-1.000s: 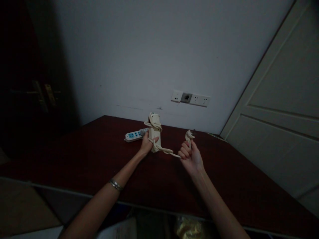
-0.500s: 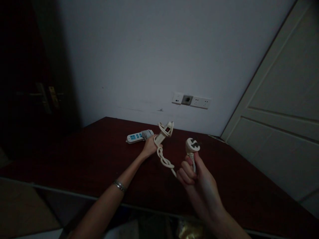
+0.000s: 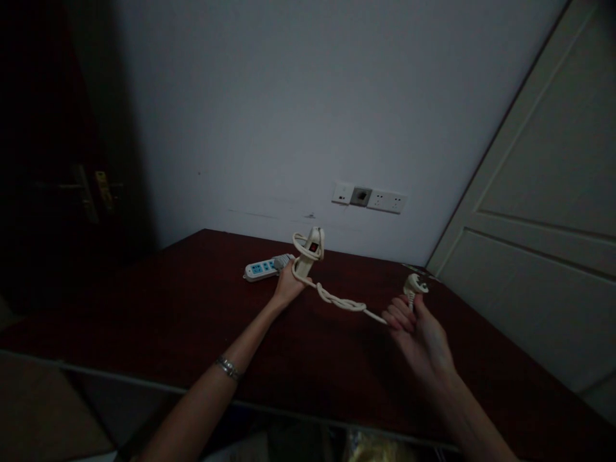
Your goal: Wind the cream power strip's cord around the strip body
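My left hand (image 3: 289,284) is closed around a white power strip (image 3: 307,258) with a red switch, held upright above the table. Loops of its own white cord (image 3: 342,303) wrap the strip's upper part. From there the cord runs, twisted and knotted, across to my right hand (image 3: 418,325). The right fingers are closed on the cord just below the plug (image 3: 414,284), whose dark prongs point right. Behind my left hand, a second power strip (image 3: 260,270) with blue sockets lies on the table, a grey cord bundled at its right end.
The dark red table (image 3: 158,308) reaches back to a pale wall. Wall sockets (image 3: 386,201) sit low on that wall. A white panelled door (image 3: 543,192) stands at the right, a dark door with a handle (image 3: 86,192) at the left. Items lie beneath the table's front edge.
My right hand has moved right with the plug, drawing the cord straighter between my hands. The power strip in my left hand has shifted slightly left and stands more upright.
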`<state>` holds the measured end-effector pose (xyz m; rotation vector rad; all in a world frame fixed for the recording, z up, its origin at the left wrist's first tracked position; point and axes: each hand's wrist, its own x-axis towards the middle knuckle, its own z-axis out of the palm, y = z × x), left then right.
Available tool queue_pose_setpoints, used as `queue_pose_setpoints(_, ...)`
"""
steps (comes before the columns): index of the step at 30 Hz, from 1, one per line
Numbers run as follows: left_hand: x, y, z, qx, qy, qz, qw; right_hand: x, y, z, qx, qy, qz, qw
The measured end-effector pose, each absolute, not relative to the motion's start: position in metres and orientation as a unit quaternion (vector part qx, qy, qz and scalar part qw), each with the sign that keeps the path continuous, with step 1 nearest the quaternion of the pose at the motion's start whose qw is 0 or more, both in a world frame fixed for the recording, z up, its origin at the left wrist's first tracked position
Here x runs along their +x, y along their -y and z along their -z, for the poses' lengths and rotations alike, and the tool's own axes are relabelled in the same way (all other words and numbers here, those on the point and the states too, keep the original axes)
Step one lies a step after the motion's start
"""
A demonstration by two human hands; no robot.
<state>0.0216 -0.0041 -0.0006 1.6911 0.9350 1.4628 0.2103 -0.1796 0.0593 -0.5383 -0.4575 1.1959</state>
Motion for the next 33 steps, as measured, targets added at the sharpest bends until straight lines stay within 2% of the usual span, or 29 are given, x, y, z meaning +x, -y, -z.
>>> queue_pose_setpoints(4,0.018,0.005,-0.001,0.644,-0.276,-0.553,0.450,0.219,0.172,-0.074,-0.237,0.284,-0.530,0.763)
queue_pose_setpoints(6,0.017,0.007,0.000,0.629,-0.252,-0.551,0.487,0.217,0.171,-0.077,-0.255,0.350,-0.479,0.764)
queue_pose_setpoints(8,0.018,0.010,0.004,0.621,-0.239,-0.545,0.510,0.215,0.169,-0.077,-0.319,0.414,-0.361,0.773)
queue_pose_setpoints(10,0.021,0.014,0.008,0.625,-0.224,-0.526,0.532,0.215,0.162,-0.075,-0.398,0.478,-0.188,0.760)
queue_pose_setpoints(13,0.025,0.020,0.013,0.630,-0.197,-0.492,0.568,0.220,0.146,-0.071,-0.451,0.588,-0.017,0.672)
queue_pose_setpoints(18,0.027,0.032,0.012,0.556,-0.181,-0.455,0.672,0.233,0.119,-0.062,-0.451,0.687,0.002,0.570)
queue_pose_setpoints(24,0.030,0.041,0.012,0.512,-0.186,-0.323,0.774,0.230,0.119,-0.057,-0.437,0.795,0.024,0.420)
queue_pose_setpoints(30,0.035,0.043,0.015,0.500,-0.217,-0.345,0.764,0.219,0.125,-0.052,-0.459,0.819,0.061,0.339)
queue_pose_setpoints(33,0.039,0.045,0.015,0.514,-0.210,-0.379,0.740,0.213,0.121,-0.048,-0.470,0.813,0.081,0.333)
